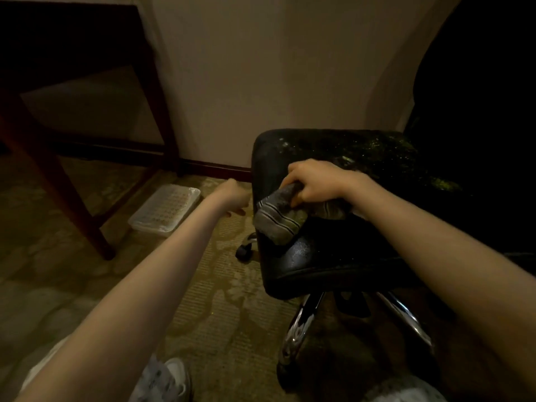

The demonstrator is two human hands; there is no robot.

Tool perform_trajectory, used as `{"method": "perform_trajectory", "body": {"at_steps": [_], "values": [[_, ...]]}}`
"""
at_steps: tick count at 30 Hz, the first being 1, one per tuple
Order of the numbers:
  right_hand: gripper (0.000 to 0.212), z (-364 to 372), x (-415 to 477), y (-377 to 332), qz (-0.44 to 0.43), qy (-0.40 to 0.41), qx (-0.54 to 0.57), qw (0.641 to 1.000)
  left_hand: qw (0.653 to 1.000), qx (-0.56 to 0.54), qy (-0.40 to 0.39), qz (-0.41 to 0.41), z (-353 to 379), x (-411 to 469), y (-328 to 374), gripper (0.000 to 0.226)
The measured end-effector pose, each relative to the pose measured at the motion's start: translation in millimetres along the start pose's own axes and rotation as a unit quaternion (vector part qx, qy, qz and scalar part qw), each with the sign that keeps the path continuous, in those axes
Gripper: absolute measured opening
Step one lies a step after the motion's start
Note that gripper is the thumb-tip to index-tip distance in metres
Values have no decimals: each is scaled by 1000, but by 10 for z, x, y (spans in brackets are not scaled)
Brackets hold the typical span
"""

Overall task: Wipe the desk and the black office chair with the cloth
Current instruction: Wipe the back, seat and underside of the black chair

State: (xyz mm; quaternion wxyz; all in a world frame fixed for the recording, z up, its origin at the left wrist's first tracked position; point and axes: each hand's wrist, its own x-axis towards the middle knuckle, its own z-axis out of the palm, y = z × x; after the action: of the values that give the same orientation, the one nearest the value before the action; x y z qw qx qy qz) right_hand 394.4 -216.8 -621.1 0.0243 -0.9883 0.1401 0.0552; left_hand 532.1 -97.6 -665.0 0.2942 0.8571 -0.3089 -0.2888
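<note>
Here, right hand (316, 181) grips rumpled striped cloth (278, 224) on glossy cracked chair seat (333, 250); left hand (235, 195) unclear.

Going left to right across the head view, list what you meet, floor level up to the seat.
desk leg → clear plastic box → left hand → cloth → right hand gripping it → chair backrest

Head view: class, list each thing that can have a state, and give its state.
chair seat: speckled at its far side.
cloth: bunched, draped over the chair seat's edge.
right hand: grips the cloth.
left hand: relaxed, holds nothing.
plastic box: flat on the carpet.
</note>
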Motion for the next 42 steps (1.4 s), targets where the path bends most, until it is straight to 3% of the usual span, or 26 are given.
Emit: {"method": "perform_trajectory", "body": {"at_steps": [2, 6, 8, 10, 12, 13, 15, 18, 22, 24, 29, 33, 37, 42], "values": [[38, 124, 195, -35, 22, 41, 14, 999, 999, -19, 29, 14, -13, 53, 39, 36], [44, 305, 615, -187, 77, 128, -146, 978, 996, -30, 59, 54, -51, 186, -26, 35], [44, 362, 738, -272, 63, 162, -228, 958, 995, -33, 73, 59, -82, 217, -90, 37], [39, 301, 767, -236, 27, 249, -288, 924, 989, -20, 120, 86, -139, 251, -134, 42], [38, 175, 686, -178, 0, 326, -259, 909, 978, 6, 152, 143, -198, 254, -124, 55], [38, 116, 621, -147, -17, 334, -201, 921, 973, 26, 149, 175, -208, 231, -92, 64], [38, -23, 436, -91, -4, 290, -67, 955, 962, 71, 134, 227, -194, 148, 25, 70], [36, -143, 40, 121, 0, 179, 117, 977, 946, 143, 93, 277, -135, -43, 277, 49], [27, 82, -591, 344, 8, 67, 254, 965, 928, 204, -100, 296, 115, -339, 516, 34], [31, 276, -808, 319, 16, 50, 299, 953, 905, 246, -150, 313, 301, -404, 552, 34], [27, 463, -968, 299, 37, 121, 259, 958, 891, 275, -136, 335, 430, -472, 553, 37], [38, 559, -961, 224, 109, 200, 178, 957, 893, 260, -40, 364, 435, -443, 498, 38], [32, 623, -951, 119, 156, 198, 188, 949, 907, 223, -74, 350, 459, -449, 486, 30], [39, 698, -1112, -18, 151, 215, 189, 946, 887, 275, -91, 359, 466, -572, 509, 32]]}}
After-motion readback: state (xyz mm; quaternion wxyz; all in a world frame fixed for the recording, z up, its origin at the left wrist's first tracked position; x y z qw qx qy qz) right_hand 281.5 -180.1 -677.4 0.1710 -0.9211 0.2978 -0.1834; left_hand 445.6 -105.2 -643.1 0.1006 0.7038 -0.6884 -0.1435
